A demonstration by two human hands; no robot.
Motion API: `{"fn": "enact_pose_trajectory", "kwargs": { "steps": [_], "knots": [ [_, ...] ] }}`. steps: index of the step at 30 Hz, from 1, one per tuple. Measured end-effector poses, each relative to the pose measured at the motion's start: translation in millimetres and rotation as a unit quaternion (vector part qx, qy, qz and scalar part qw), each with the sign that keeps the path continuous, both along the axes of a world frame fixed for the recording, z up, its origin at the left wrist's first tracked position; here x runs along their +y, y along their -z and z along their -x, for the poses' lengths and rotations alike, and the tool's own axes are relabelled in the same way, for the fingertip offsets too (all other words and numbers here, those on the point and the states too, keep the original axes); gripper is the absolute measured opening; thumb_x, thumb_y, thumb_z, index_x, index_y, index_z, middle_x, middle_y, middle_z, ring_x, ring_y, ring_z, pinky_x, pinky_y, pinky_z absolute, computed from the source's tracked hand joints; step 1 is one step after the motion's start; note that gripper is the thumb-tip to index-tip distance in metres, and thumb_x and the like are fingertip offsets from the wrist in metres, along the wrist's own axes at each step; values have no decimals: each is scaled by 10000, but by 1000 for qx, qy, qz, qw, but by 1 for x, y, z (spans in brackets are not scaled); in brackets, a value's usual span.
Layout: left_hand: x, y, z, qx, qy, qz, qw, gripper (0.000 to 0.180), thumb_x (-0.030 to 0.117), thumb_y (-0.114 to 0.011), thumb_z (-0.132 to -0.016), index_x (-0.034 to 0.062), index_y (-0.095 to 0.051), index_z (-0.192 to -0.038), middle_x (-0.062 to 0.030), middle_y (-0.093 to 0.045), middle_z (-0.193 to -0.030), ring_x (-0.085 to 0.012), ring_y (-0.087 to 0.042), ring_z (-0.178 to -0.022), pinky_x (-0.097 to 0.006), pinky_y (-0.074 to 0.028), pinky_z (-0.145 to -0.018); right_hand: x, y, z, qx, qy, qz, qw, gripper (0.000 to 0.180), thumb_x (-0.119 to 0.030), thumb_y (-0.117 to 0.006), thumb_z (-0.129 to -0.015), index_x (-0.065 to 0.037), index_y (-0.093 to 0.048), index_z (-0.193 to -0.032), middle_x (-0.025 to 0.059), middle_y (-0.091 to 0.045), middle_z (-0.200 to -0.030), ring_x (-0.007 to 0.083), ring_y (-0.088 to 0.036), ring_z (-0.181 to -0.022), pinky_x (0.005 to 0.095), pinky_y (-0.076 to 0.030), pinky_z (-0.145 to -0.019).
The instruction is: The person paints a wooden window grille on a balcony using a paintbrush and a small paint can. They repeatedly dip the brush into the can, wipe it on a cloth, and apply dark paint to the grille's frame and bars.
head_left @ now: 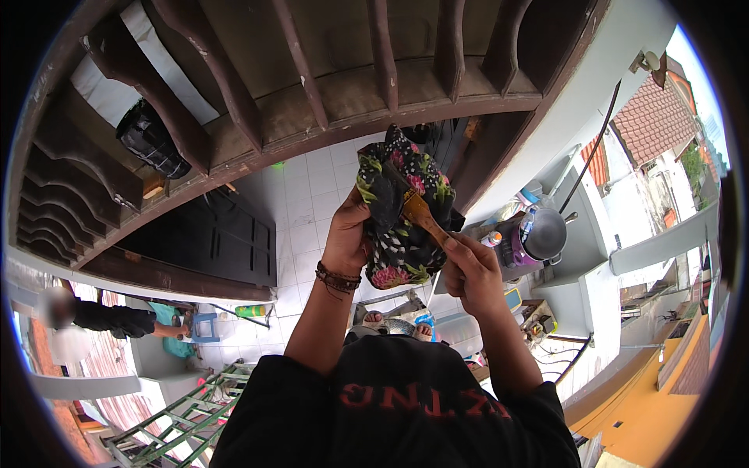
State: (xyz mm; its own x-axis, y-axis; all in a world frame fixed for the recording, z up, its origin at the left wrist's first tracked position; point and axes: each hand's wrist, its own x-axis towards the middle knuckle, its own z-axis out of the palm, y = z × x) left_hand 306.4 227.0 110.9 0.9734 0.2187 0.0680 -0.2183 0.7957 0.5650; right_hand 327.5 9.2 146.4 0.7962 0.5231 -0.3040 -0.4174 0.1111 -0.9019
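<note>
In front of my chest my left hand grips a black cloth printed with pink flowers and green leaves. It hangs bunched up, and my left fingers are partly hidden behind it. My right hand is closed round the handle of a paintbrush with a flat wooden body. The brush slants up and left, its dark bristles lying against the cloth. Beaded bracelets circle my left wrist.
Overhead runs a brown wooden frame with curved slats; a black plastic-wrapped bundle sits between two. A green ladder stands lower left. To the right is a wok. Another person stands at far left near a blue stool.
</note>
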Motion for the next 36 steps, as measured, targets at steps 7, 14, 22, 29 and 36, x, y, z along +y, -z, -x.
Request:
{"fn": "enact_pose_trajectory", "kwargs": {
  "steps": [7, 14, 22, 29, 36],
  "knots": [
    [-21, 2, -6, 121, -27, -166, 978, 283, 71, -511, -987, -13, -544, -1256, -87, -656, -1137, -170, -649, -990, -309, -515, -902, 12, 26, 44, -278, 14, 154, 948, 351, -243, -578, -994, 57, -599, -1175, 90, -570, -646, 99, -529, -596, 310, -443, -545],
    [-30, 32, -16, 115, -151, -296, 936, 179, 67, -543, -978, -28, -605, -1118, -69, -681, -1014, -129, -648, -879, -280, -525, -798, 22, 54, 67, -401, 53, 213, 889, 301, -170, -594, -963, 72, -592, -1141, 197, -623, -666, 322, -659, -568, 372, -470, -515],
    [-11, 40, -32, 146, -206, -232, 940, 137, 96, -587, -976, -16, -639, -1036, -36, -688, -930, -94, -614, -807, -257, -497, -736, -5, 21, 54, -373, 29, 198, 906, 237, -126, -656, -913, 45, -625, -1075, 192, -653, -709, 322, -654, -570, 351, -482, -522],
    [43, 18, 2, 120, -31, -194, 973, 317, 189, -479, -1019, -29, -572, -1230, -102, -671, -1129, -177, -661, -952, -307, -543, -842, -70, -21, 23, -310, -28, 271, 911, 204, -119, -730, -866, 15, -713, -1018, 54, -613, -670, 86, -526, -604, 276, -424, -564],
    [28, -19, 16, 38, 130, -336, 932, 367, 121, -567, -955, -50, -539, -1279, -101, -660, -1159, -166, -631, -995, -306, -507, -895, -51, -54, -8, -380, -35, 185, 906, 162, -114, -773, -830, 3, -725, -931, 22, -615, -635, 74, -576, -578, 244, -446, -537]
  ]
}}
